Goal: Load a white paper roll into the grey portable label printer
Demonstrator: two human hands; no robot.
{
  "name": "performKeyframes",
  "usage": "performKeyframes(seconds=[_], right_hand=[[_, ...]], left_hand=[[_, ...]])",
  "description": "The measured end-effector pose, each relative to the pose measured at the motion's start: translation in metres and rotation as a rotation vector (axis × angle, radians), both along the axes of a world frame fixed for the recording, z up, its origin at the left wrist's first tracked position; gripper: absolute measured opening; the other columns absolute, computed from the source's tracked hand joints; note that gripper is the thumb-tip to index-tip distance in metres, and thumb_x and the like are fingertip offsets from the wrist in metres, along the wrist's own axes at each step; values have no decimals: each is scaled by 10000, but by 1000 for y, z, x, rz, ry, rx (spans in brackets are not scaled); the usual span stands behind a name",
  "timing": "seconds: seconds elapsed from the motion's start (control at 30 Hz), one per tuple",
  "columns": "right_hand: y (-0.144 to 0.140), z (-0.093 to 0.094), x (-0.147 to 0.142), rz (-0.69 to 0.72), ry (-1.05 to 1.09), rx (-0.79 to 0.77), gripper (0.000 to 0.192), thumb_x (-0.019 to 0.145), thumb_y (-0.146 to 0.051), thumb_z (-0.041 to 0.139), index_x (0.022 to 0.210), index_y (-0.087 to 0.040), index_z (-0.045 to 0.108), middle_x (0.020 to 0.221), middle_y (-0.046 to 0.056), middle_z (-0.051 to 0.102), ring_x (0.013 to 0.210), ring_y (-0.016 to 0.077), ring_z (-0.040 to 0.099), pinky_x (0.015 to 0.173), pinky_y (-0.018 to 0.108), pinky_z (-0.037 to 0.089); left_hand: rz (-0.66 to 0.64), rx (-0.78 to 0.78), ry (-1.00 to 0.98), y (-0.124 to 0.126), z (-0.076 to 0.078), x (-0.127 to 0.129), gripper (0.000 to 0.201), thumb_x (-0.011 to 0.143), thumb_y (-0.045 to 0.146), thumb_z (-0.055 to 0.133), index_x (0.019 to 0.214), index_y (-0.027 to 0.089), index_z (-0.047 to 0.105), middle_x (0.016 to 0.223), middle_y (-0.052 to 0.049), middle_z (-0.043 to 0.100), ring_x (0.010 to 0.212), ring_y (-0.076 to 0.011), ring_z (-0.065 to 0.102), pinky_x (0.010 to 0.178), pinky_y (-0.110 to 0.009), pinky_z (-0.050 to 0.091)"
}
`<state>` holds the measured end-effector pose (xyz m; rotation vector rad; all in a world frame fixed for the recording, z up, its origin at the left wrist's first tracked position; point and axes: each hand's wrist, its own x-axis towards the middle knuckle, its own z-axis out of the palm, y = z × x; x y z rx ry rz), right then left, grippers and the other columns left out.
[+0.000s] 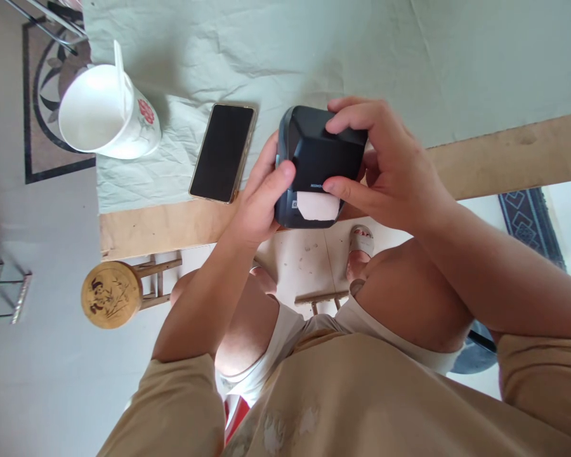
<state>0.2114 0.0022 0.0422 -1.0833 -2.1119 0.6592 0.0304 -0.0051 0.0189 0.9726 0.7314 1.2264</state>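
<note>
— Pale crumpled cloth (361,44) covers most of that wooden table (504,152); bare wood only shows along the near edge. What's being held there?

— A small black box-shaped device (321,158), rounded at the corners, held just over the table's near edge. The left hand (259,197) clasps its left side, thumb laid across the front. The right hand (390,168) clamps the right side, fingers over the top and thumb underneath.

— Any markings?

— A white strip (318,205) sits at its lower face, and some lettering above it, too small to read. The right palm hides the device's far side.

— And beside it?

— A dark-screened phone (223,152) lies flat on the cloth, just left of the left hand, reaching to the cloth's near edge. Further left, by the cloth's left edge, stands a white cup (109,111) with a red flower and something white and thin sticking out of it; I can't tell what.

— Below the table?

— A round wooden stool (110,294), partly tucked under the edge.
</note>
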Motion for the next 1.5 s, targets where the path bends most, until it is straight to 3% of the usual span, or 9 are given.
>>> performKeyframes(seconds=[0.2, 0.43, 0.57, 0.83, 0.97, 1.07, 1.2, 1.33, 1.5], right_hand=[[1, -2, 1, -42, -26, 81, 396, 875, -358, 568, 1250, -267, 477, 1440, 49, 458, 924, 146, 648, 610, 254, 541], [3, 2, -2, 15, -51, 77, 505, 819, -353, 623, 1279, -222, 462, 1448, 81, 459, 995, 175, 650, 704, 292, 578], [5, 1, -1, 59, -58, 81, 619, 792, -374, 669, 1332, -210, 415, 1479, 100, 416, 1000, 171, 642, 606, 245, 549], [-1, 6, -1, -71, 121, 120, 447, 799, -378, 685, 1186, -269, 489, 1201, 47, 505, 902, 113, 573, 526, 194, 480], [-1, 6, -3, -203, 413, 167, 195, 867, -319, 617, 966, -236, 471, 939, -2, 481, 706, 44, 481, 589, 214, 498], [3, 4, -2, -275, 493, 248, 214, 868, -344, 597, 885, -218, 425, 917, 1, 475, 746, 80, 589, 717, 306, 574], [4, 5, 0, -287, 152, 306, 60, 874, -282, 542, 883, -226, 523, 872, -6, 601, 770, 113, 642, 662, 281, 532], [1, 11, -4, -278, -408, 210, 198, 879, -341, 495, 1002, -259, 628, 1039, -12, 682, 749, 152, 640, 589, 301, 425], [2, 20, -11, -210, -608, 54, 266, 871, -427, 488, 1072, -295, 602, 1043, -18, 691, 771, 183, 619, 533, 298, 277]], left_hand=[[20, -201, -46, 3, 2, 1, 415, 945, 489, 394, 1089, 177, 626, 1017, -69, 668, 1251, -239, 567, 995, -316, 505], [-17, -266, -84, 7, -4, -9, 367, 941, 453, 408, 959, 186, 659, 933, -63, 692, 898, -178, 667, 780, -283, 540], [15, -248, -65, 8, 1, -10, 332, 949, 386, 412, 890, 175, 662, 808, -29, 659, 713, -119, 616, 689, -249, 518], [-105, -221, -130, 9, 5, -5, 415, 927, 471, 390, 1014, 184, 678, 1055, -52, 703, 1234, -238, 582, 981, -340, 512], [-89, -150, -38, 8, 1, -7, 272, 882, 377, 535, 1024, 185, 666, 990, -50, 718, 1187, -238, 619, 979, -343, 520], [-71, -182, -19, 8, -2, -9, 290, 872, 407, 553, 1024, 188, 665, 1003, -44, 715, 1130, -224, 650, 900, -311, 549], [-55, -183, 14, 7, 0, -9, 292, 856, 431, 595, 999, 185, 660, 951, -31, 698, 1111, -215, 663, 840, -273, 556], [-81, -124, 95, 4, 6, -6, 320, 855, 471, 599, 1020, 203, 654, 943, -34, 683, 1092, -202, 659, 708, -210, 531], [-69, -160, 120, 2, 7, -3, 374, 828, 524, 616, 1032, 213, 654, 874, -36, 644, 975, -186, 668, 596, -197, 470]])
